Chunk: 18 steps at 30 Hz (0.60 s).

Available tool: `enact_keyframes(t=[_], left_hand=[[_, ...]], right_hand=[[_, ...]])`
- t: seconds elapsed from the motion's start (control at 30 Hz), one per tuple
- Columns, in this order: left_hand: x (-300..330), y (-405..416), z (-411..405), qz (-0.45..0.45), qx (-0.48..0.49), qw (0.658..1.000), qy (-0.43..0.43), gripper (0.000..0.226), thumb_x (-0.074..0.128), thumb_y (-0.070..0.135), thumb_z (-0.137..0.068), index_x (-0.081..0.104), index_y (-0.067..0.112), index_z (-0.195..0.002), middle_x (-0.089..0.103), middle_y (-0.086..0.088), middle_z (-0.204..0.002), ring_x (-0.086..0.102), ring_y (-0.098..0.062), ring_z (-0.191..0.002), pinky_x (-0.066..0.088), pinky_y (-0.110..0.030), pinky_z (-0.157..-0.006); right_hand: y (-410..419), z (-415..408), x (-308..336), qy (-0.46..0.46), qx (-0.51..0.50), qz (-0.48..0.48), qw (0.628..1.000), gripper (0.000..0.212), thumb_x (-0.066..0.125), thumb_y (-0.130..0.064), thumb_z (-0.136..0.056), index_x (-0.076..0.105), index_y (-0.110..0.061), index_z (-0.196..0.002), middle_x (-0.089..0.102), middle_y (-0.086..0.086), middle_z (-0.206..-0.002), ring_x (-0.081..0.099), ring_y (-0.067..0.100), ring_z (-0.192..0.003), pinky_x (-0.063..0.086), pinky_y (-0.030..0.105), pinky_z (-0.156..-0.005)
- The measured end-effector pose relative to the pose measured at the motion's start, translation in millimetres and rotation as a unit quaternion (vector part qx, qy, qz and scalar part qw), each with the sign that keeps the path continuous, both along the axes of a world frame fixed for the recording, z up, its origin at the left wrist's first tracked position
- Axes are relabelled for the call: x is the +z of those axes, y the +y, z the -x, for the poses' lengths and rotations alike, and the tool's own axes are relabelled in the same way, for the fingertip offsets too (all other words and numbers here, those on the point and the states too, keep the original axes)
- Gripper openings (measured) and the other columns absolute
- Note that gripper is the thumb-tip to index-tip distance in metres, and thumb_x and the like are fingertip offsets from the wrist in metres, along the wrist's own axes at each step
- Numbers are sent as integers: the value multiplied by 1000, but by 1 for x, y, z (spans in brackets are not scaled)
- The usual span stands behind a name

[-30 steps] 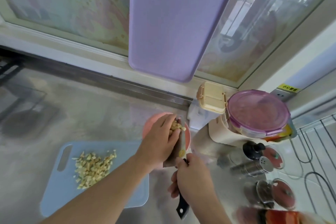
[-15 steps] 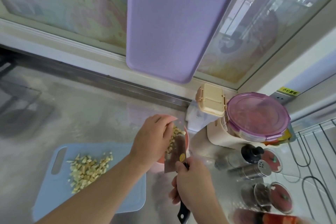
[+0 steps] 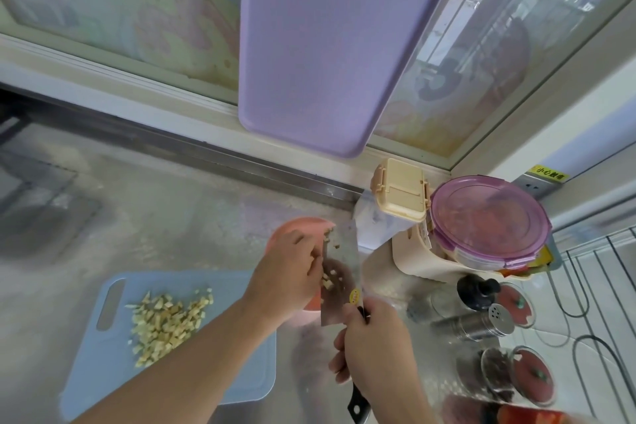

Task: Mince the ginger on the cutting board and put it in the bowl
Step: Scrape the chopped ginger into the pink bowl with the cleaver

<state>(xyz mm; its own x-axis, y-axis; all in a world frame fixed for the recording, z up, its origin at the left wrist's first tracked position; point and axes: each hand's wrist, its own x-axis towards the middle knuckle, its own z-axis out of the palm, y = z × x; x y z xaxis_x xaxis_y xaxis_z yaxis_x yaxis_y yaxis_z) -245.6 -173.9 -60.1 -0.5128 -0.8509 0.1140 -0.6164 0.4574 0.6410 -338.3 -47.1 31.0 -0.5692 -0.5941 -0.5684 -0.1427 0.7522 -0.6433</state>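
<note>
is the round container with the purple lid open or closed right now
Closed. The purple lid sits flat on the round container, covering its whole top. Whether its side clips are latched cannot be told.

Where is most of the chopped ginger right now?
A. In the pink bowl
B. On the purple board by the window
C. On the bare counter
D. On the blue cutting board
D: the big pile of ginger lies on the blue cutting board; only a few bits cling to the knife over the bowl.
</note>
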Motion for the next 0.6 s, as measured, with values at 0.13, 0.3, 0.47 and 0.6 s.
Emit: enact_keyframes(t=[0.13, 0.3, 0.47, 0.6], left_hand=[[8, -3, 5, 8, -27, 995, 98, 7, 61, 25, -98, 66, 25, -102, 64, 13, -123, 53, -8, -126, 48, -33, -106], [3, 16, -3, -24, -136, 988, 75, 5, 58, 27, -99, 62, 30, -102, 56, 19, -106, 53, -4, -105, 46, -23, -87], [-12, 12, -15, 33, -57, 998, -4, 22, 47, 33, -102, 65, 22, -102, 60, 10, -101, 56, -11, -95, 51, -26, -70], [7, 3, -5, 48, -20, 997, 51, 21, 48, 26, -107, 67, 18, -111, 64, 8, -109, 58, -11, -99, 54, -29, -80]], right_hand=[[2, 3, -2, 16, 3, 3, 1000, 20, 48, -16, -105, 61, -7, -92, 69, 19, -73, 69, 32, -46, 53, 34, -43], [0, 7, 0, 7, -6, 21, 1000, 23, 50, -14, -105, 61, -4, -88, 67, 14, -62, 67, 34, -44, 53, 35, -44], [1, 7, -2, 17, -4, 22, 1000, 22, 48, -12, -104, 55, 2, -88, 67, 17, -65, 66, 33, -43, 55, 39, -45], [4, 5, -1, 31, 6, 20, 999, 22, 50, -14, -104, 57, -3, -87, 69, 17, -67, 67, 30, -43, 54, 36, -43]])
